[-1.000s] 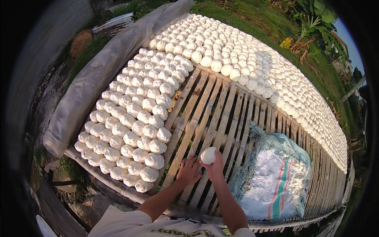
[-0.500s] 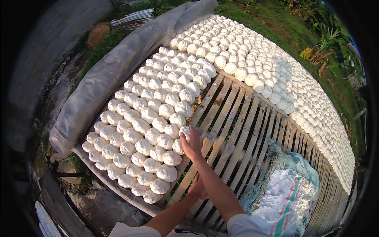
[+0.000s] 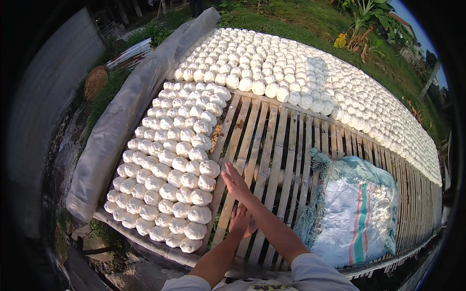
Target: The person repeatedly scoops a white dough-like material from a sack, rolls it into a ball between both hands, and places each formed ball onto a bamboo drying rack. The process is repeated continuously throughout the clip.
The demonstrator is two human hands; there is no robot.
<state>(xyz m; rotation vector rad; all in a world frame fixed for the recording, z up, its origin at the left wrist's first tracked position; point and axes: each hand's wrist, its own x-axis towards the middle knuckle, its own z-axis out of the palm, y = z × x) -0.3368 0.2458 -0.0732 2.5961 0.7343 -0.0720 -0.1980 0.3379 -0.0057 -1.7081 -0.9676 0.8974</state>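
Note:
Lumpy white balls (image 3: 166,191) sit in close rows on the left part of a bamboo slat rack (image 3: 272,140). My right hand (image 3: 236,183) hovers over the bare slats, just right of the end ball (image 3: 209,168) of one row. Its fingers are stretched out, apart from the ball, with nothing in them. My left hand (image 3: 239,220) is nearer to me, below my right wrist and right of the nearest rows. Its fingers look extended and hold nothing that I can see; my right forearm partly covers them.
A white and pale blue woven sack (image 3: 340,218) with green and red stripes lies on the slats at right. Many more white balls (image 3: 272,68) fill the far rack. Rolled clear plastic sheeting (image 3: 116,140) runs along the left edge. Grass (image 3: 310,29) lies beyond.
My right hand has let go of the white ball at the row's end and drawn back to the right. The head view has shifted, showing more of the far side.

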